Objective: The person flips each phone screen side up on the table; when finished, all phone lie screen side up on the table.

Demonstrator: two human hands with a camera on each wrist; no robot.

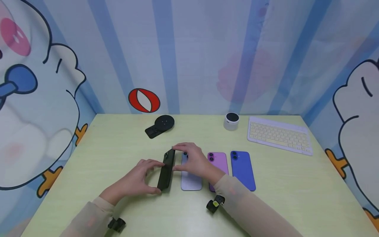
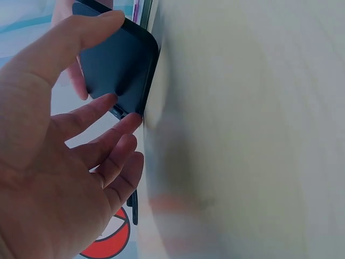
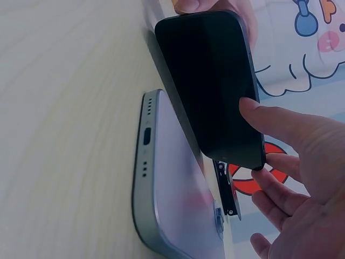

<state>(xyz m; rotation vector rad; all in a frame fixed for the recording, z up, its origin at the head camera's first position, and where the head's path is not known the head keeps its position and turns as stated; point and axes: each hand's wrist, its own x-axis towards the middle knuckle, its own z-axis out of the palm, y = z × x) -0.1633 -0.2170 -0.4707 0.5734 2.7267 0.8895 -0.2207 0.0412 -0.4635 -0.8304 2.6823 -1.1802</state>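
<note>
While the left hand [image 1: 136,182] and right hand [image 1: 193,161] pinched its edges, the black phone [image 1: 166,171] was tilted edgewise on or just above the surface [image 1: 163,215].
A loose pinch might have let it slip onto the lavender phone [image 1: 191,181] just right, which crowded that side; the pink phone [image 1: 219,161] and blue phone [image 1: 242,169] followed, with the black stand [image 1: 164,122], speaker [image 1: 230,125] and keyboard [image 1: 278,136] farther back.

Long beige sleeves reach the wrists, the left sleeve [image 1: 87,220] ending in a narrow cuff [image 1: 104,203]. Each forearm shows a faint reddish patch on the cloth. A small black wrist camera [image 1: 117,225] sits under the left sleeve; its right counterpart [image 1: 212,207], also black and blocky, bears a yellow-green mark [image 1: 215,203].
</note>
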